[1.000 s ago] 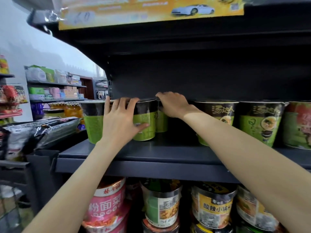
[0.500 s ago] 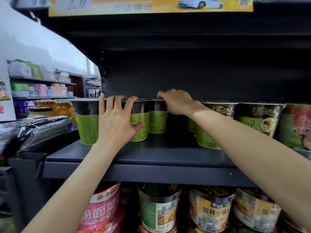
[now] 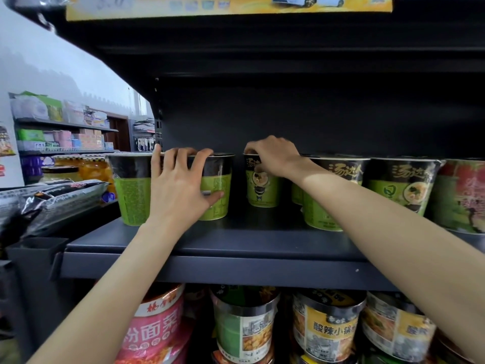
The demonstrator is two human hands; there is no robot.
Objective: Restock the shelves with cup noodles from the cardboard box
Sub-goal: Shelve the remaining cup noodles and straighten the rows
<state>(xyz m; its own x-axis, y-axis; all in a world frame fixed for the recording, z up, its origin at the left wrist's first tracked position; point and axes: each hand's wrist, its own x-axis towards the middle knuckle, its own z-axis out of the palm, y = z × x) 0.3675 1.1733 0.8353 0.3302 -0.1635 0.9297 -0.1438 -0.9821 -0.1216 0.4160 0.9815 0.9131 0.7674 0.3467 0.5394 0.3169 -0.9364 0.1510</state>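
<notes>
Green-and-black cup noodles stand in a row on the dark shelf (image 3: 236,240). My left hand (image 3: 181,187) lies spread against the fronts of two left cups (image 3: 131,190) (image 3: 220,185). Its fingertips reach over their rims and its thumb presses the right one's side. Further back, my right hand (image 3: 275,156) grips the top rim of another green cup (image 3: 262,187), fingers curled over its lid. That cup's cartoon label faces me. The cardboard box is not in view.
More green cups (image 3: 401,185) and a red-patterned cup (image 3: 464,195) stand to the right. The shelf below holds larger noodle tubs (image 3: 157,329). Snack bags (image 3: 47,198) lie at the left, and another shelf sits close overhead.
The cup under my right hand has turned, so its printed label now faces front. My left hand has stayed on the two left cups, fingertips now bent over the rims.
</notes>
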